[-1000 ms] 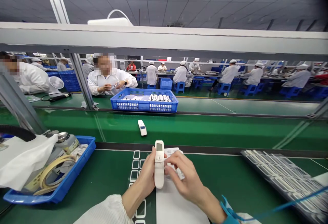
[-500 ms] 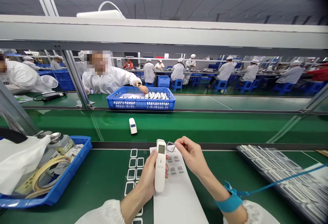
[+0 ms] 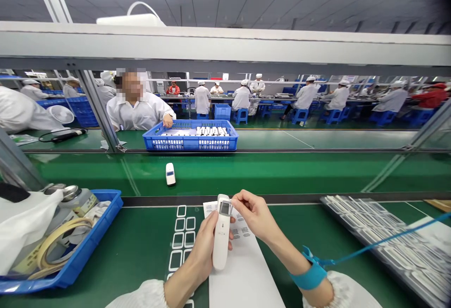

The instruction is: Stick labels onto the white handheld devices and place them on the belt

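My left hand (image 3: 202, 251) grips a white handheld thermometer-like device (image 3: 221, 240) upright, with its small display (image 3: 224, 208) at the top. My right hand (image 3: 254, 215) reaches across from the right, its fingertips pinching a small clear square frame (image 3: 227, 208) against the display's edge. Beneath both hands lies a white printed sheet (image 3: 243, 270) on the green mat. Several small square outlined frames (image 3: 179, 237) sit on the mat left of the sheet. A blue strap (image 3: 309, 274) circles my right wrist.
A blue tray (image 3: 70, 247) with cloth, tape and a metal-topped item stands at left. A dark tray of frames (image 3: 377, 237) lies at right. A white device (image 3: 170, 174) rests on the green belt. Across it, a co-worker's hand (image 3: 168, 120) touches a blue crate (image 3: 190, 142).
My right hand has brought the clear frame from beside the device onto the display's edge. The co-worker's hand has moved from inside the blue crate to its rim.
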Demonstrator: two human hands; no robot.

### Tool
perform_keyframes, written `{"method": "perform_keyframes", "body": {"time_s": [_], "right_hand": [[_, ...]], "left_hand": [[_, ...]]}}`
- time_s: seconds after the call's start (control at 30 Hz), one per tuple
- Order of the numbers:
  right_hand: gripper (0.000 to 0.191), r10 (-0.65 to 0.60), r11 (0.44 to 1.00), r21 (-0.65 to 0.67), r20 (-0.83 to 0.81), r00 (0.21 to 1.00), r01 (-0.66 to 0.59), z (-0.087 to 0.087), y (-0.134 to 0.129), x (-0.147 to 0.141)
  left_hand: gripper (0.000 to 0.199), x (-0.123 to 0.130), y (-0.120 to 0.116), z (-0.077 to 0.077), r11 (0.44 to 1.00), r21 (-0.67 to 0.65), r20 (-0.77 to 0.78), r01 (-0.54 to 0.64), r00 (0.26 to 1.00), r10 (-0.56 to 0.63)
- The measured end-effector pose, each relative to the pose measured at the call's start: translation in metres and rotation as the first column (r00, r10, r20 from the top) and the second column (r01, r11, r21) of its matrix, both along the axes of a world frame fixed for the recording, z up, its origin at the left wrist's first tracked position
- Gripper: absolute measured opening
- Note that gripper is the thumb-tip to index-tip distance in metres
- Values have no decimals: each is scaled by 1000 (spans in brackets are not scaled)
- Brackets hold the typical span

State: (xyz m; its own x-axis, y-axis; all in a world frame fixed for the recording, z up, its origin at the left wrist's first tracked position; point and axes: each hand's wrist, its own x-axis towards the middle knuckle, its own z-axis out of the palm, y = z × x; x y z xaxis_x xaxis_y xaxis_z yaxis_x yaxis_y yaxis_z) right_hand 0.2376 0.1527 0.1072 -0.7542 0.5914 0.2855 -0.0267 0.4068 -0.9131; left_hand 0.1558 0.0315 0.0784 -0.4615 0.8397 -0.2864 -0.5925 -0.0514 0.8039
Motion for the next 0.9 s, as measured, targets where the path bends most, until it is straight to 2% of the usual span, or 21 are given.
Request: {"method": "perform_keyframes", "body": {"time_s": [0.27,0.37,0.47,0.57,0.63,0.77,0.9], "right_hand": [[25,-9,999,45,-40,999,11,-12,-1,-2],[23,-12,982,185,-106,994,32,-18,-3,-2],[21,7,930,365,-144,990,46,-23,-4,0],[23,-1,895,443,-132,991,60,-25,-4,0],[23,-8,912,408,-105,994,50,-24,-5,0],[24,-53,977,203,-97,994,72,-20,-1,-3],[28,-53,995,77,-96,994,61,-20,5,-4]], "left_hand": [[62,3,-1,4,1000,10,-3,13,1000,-13],[60,3,-1,0,1000,23,-2,-3,1000,3],[56,1,-1,-6,999,29,-24,-14,1000,14],[56,-1,-1,-8,1000,29,-58,-2,998,4],[57,-1,-2,-6,999,32,-72,1,997,1],[56,0,-3,3,1000,21,-86,15,996,-13],[38,4,-4,10,999,14,-180,52,982,-49]]}}
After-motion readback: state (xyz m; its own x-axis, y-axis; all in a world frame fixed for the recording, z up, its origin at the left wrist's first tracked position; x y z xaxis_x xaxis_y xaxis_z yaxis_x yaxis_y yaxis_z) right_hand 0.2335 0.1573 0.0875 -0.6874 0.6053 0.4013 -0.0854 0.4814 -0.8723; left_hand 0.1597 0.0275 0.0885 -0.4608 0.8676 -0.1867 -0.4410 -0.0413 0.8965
